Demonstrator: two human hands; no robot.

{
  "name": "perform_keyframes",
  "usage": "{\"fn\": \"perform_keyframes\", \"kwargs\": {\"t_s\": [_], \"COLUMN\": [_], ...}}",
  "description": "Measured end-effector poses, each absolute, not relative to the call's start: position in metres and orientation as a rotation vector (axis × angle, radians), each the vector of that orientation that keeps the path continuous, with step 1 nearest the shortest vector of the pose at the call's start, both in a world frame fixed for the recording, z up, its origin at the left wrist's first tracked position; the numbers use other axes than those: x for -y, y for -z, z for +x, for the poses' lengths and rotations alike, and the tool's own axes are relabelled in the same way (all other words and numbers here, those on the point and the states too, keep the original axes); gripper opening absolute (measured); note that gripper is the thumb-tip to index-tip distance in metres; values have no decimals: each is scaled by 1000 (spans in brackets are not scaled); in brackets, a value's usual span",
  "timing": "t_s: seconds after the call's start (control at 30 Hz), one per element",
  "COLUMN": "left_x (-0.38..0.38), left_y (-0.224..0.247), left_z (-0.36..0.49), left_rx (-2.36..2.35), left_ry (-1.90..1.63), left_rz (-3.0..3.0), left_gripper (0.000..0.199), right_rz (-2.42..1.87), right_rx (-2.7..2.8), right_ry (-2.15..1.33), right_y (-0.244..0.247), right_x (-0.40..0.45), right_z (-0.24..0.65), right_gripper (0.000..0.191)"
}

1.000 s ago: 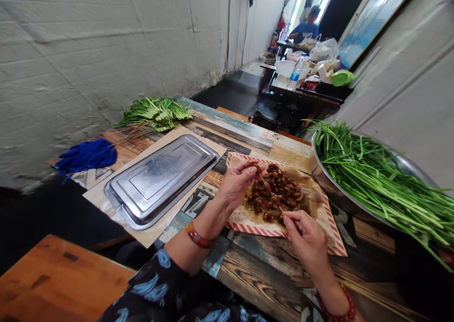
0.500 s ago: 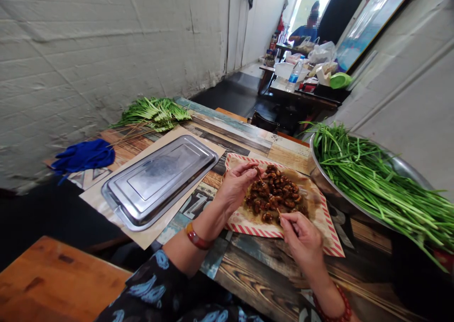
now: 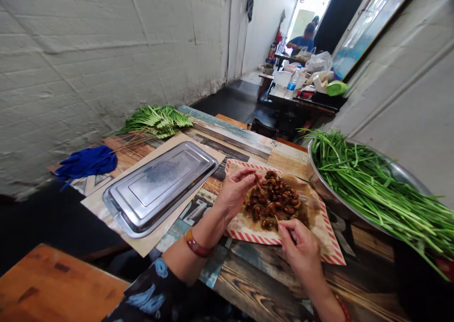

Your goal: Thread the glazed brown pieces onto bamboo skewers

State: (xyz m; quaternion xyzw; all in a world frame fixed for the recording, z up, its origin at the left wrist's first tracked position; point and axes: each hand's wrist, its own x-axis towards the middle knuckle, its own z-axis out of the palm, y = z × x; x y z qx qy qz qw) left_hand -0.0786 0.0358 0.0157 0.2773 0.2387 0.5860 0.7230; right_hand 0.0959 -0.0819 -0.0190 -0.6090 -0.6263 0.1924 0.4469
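Note:
My left hand (image 3: 237, 189) is closed in a pinch at the upper left of a heap of dark brown, sauce-coated food pieces (image 3: 278, 194). A brown piece shows at its fingertips, with a thin light stick by it. Lower down, my right hand (image 3: 301, 246) grips a thin wooden skewer (image 3: 277, 219), whose tip shows past the thumb; the rest lies hidden in the palm. Under the heap is a sheet of oil-stained paper with a red-striped border (image 3: 333, 246). The exact kind of food is hard to make out.
To the left, an upturned metal tray (image 3: 161, 185) lies on brown paper (image 3: 95, 204). Beyond are a blue glove (image 3: 87, 163), thin skewers and a bunch of chives (image 3: 154, 121). A metal bowl (image 3: 321, 182) of long chives (image 3: 376, 189) stands right. A person (image 3: 303, 43) sits far behind.
The view has tilted slightly, so the table sits a little lower. My right hand has shifted slightly left with the skewer; my left hand keeps its pinch in nearly the same place.

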Motion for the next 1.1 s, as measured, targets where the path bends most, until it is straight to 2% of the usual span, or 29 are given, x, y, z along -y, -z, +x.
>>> {"fn": "perform_keyframes", "kwargs": {"t_s": [0.3,0.77,1.0,1.1], "left_x": [-33,-32,-31,-31], "left_y": [-18,-17,-13,-16], "left_z": [-76,-75,-72,-73], "left_rx": [-530,-529,-545,-535], "left_ry": [-1222,-1182,-1157,-1152], "left_rz": [526,530,568,542], "left_gripper": [25,27,28,35], "right_rz": [-1514,-1509,-1505,-1498], "right_rx": [1559,1622,1545,1474], "right_ry": [-522,-335,-497,-620], "right_y": [27,21,20,22], "right_x": [83,79,78,78], "right_z": [94,96,93,94], "right_gripper": [23,21,23,25]}}
